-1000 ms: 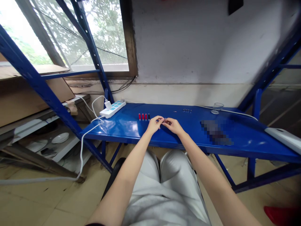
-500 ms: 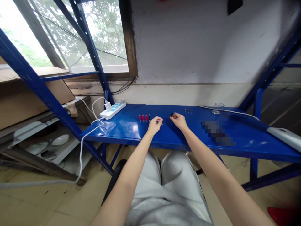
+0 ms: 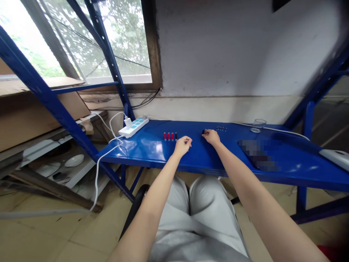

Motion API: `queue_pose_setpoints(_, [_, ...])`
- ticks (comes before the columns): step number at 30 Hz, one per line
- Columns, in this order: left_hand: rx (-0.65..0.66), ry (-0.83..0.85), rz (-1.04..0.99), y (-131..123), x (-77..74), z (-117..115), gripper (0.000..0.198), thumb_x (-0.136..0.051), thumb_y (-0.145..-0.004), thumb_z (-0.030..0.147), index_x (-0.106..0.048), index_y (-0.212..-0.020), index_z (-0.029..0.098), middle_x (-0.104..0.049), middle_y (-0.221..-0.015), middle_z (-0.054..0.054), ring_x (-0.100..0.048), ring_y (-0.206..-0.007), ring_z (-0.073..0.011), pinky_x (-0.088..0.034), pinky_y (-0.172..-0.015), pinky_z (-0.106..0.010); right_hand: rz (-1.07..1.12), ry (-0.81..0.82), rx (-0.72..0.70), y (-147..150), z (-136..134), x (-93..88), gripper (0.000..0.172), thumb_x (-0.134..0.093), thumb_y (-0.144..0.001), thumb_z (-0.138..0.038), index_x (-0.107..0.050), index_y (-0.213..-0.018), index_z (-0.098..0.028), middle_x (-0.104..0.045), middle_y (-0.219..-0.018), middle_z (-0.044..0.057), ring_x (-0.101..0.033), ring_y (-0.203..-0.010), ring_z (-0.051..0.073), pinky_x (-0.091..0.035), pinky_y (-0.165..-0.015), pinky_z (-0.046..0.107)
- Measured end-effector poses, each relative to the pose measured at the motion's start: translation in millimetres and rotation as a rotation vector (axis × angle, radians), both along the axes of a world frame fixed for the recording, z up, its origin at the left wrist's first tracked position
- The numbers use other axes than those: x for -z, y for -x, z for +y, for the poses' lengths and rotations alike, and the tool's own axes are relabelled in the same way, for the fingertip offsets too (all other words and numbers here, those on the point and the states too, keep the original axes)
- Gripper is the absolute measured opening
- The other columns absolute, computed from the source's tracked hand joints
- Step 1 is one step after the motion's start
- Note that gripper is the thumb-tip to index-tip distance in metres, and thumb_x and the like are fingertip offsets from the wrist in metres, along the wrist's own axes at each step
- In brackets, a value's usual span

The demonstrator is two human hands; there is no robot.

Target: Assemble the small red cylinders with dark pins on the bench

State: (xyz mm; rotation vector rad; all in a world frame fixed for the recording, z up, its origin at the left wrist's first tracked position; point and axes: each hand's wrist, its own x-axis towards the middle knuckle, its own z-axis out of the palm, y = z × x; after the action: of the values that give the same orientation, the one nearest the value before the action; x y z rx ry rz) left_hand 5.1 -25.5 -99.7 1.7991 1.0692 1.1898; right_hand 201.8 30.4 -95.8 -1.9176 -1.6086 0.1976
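My right hand [image 3: 212, 137] pinches a small black piece [image 3: 203, 132] just above or on the blue tabletop; its exact kind is too small to tell. My left hand [image 3: 182, 146] is curled with the fingers together, and whatever may be inside is hidden. Just left of it stands a short row of small cylinders with pale bases: three red cylinders [image 3: 168, 136] and one black cylinder [image 3: 176, 136]. Beyond my right hand lie several tiny metallic pieces [image 3: 221, 128] in two rough rows.
A power strip [image 3: 134, 127] with a white plug sits at the blue table's [image 3: 147, 160] left end. To the right are a clear glass [image 3: 257, 125], a blurred-out dark object [image 3: 257, 154] and a white device [image 3: 336, 160]. Blue posts frame both sides.
The whole view has shifted slightly, moving things to the right. My right hand keeps its pinch on the black piece, and my left hand stays curled beside the row of cylinders.
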Motion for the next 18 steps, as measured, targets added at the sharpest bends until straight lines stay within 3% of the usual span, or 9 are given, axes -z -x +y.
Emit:
queue_pose_setpoints(6, [-0.007, 0.002, -0.003, 0.3, 0.2, 0.1, 0.02, -0.046, -0.079, 0.032, -0.057, -0.079, 0.015, -0.057, -0.061, 0.002, -0.046, -0.038, -0.0049, -0.038, -0.042, -0.018, -0.001, 0.061, 0.003, -3.5, 7.1, 1.5, 0.014, -0.063, -0.07, -0.029, -0.065, -0.078, -0.018, -0.065, -0.075, 0.007, -0.061, -0.071, 0.018, -0.044, -0.062, 0.026])
queue_pose_setpoints(18, [-0.037, -0.046, 0.018, 1.6, -0.5, -1.3, 0.019, -0.047, -0.079, 0.031, -0.058, -0.078, 0.016, -0.057, -0.059, 0.002, -0.049, -0.044, -0.0067, -0.04, -0.05, -0.02, 0.036, 0.125, -0.052, -14.0, 15.2, 1.3, 0.009, -0.063, -0.068, -0.014, -0.065, -0.077, -0.014, -0.065, -0.074, 0.008, -0.063, -0.076, 0.02, -0.047, -0.07, 0.028])
